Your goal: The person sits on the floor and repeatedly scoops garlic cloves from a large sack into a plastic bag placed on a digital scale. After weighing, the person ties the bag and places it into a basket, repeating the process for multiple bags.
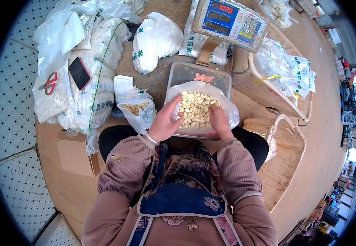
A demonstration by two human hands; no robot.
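Note:
An open clear plastic bag full of peeled garlic cloves rests on the platform of a digital scale. My left hand lies at the bag's left side, its fingers spread over the rim and the cloves. At the right part of the heap is my right hand, with fingers curled against the cloves; whether it pinches one is hidden. The scale's display panel is lit with red digits. Left of the scale, a smaller printed bag stands open with cloves inside.
Filled white bags are piled at left, with red-handled scissors and a phone on them. Another filled bag lies behind. A roll of white bags, a cardboard box and plastic baskets surround the work spot.

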